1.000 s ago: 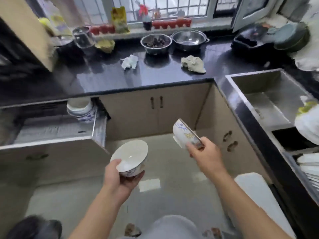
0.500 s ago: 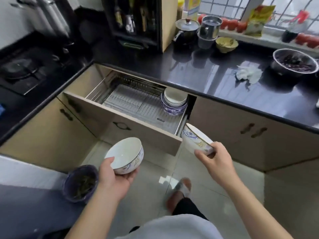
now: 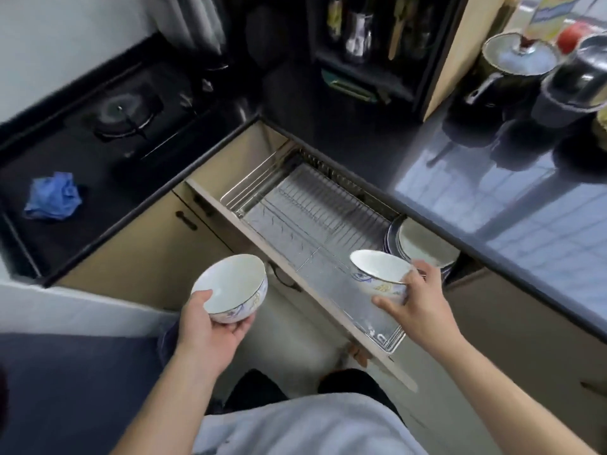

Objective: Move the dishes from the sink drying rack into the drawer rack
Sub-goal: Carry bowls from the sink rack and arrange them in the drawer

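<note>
Low in the frame, the left hand (image 3: 203,326) holds a white bowl (image 3: 231,287), fingers curled under it. The right hand (image 3: 418,307) pinches another bowl (image 3: 381,274) over the drawer rack (image 3: 315,221). No writing is clear enough to read.

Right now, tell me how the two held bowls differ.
The left hand's bowl hangs over the floor, outside the drawer rack; the right hand's bowl is over the rack, near the stacked bowls. The left bowl tilts more toward the camera. Both are white with blue-and-gold patterns.

Glossy black countertop (image 3: 492,198), beige cabinets (image 3: 141,257), pale floor (image 3: 295,326)
</note>
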`<state>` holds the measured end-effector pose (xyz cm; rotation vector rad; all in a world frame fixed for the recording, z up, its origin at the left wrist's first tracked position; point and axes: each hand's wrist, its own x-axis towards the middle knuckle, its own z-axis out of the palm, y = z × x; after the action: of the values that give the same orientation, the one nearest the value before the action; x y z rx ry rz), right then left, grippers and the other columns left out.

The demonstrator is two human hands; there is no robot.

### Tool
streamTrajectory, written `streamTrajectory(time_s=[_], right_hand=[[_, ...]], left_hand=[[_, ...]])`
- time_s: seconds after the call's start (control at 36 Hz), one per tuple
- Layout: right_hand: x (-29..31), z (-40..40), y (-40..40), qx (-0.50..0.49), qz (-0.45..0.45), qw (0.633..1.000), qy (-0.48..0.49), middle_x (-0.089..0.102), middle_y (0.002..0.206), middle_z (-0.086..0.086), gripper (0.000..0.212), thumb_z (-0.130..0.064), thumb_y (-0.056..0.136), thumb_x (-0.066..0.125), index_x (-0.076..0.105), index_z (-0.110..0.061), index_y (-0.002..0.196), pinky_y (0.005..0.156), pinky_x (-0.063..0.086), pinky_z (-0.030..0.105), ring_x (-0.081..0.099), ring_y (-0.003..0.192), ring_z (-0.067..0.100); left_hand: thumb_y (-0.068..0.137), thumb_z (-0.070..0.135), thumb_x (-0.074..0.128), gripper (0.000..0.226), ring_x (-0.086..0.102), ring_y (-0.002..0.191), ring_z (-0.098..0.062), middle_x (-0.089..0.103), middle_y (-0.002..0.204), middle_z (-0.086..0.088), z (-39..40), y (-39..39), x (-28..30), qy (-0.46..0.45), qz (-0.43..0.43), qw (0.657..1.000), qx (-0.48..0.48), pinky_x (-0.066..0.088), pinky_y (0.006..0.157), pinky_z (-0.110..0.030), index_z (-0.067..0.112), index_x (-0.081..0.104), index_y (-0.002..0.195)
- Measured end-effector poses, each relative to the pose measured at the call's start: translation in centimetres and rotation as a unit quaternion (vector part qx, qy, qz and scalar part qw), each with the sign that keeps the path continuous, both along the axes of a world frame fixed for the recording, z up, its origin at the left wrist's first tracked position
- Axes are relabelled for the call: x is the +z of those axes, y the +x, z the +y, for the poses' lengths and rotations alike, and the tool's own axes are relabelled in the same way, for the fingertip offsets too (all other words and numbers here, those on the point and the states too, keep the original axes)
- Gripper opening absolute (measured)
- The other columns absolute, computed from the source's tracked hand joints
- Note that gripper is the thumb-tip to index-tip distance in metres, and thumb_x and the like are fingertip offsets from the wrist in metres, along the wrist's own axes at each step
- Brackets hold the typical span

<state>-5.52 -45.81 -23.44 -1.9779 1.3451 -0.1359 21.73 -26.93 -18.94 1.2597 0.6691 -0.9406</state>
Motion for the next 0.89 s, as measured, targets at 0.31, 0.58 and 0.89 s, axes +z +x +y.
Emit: streamTrajectory(time_s=[0.31, 0.58, 0.89], right_hand=[[-3.5, -5.3, 11.3, -0.076, -0.032, 0.99, 0.114, 0.06, 0.08, -0.002, 0.047, -0.048, 0.074, 0.087, 0.048, -0.022, 0.076, 0.054, 0.035, 0.023, 0.05, 0.066, 0.011], [-4.6, -5.3, 19.2, -0.172, 0.028, 0.977, 0.12, 0.065, 0.094, -0.004, 0.045, -0.057, 0.076, 0.08, 0.057, -0.021, 0.089, 0.062, 0.046, 0.018, 0.06, 0.08, 0.009], [-4.4, -6.2, 27.1, -0.12, 0.077, 0.982, 0.122, 0.034, 0.123, 0.0, 0.056, -0.044, 0.074, 0.087, 0.045, -0.023, 0.105, 0.091, 0.039, 0.024, 0.046, 0.106, 0.017]], left_hand=[[0.095, 0.026, 0.053, 0.041, 0.062, 0.109, -0.037, 0.061, 0.125, -0.017, -7.3, 7.8, -1.7, 0.002, 0.019, 1.0, -0.016, 0.054, 0.078, -0.05, 0.017, 0.051, 0.135], [0.097, 0.028, 0.051, 0.038, 0.063, 0.109, -0.032, 0.061, 0.124, -0.011, -15.3, 21.6, -3.9, 0.013, -0.011, 0.991, -0.136, 0.053, 0.082, -0.048, 0.022, 0.051, 0.135], [0.101, 0.034, 0.05, 0.038, 0.064, 0.106, -0.02, 0.06, 0.128, -0.004, -19.9, 31.2, -6.4, 0.029, -0.103, 0.962, -0.25, 0.055, 0.073, -0.037, 0.025, 0.05, 0.137]])
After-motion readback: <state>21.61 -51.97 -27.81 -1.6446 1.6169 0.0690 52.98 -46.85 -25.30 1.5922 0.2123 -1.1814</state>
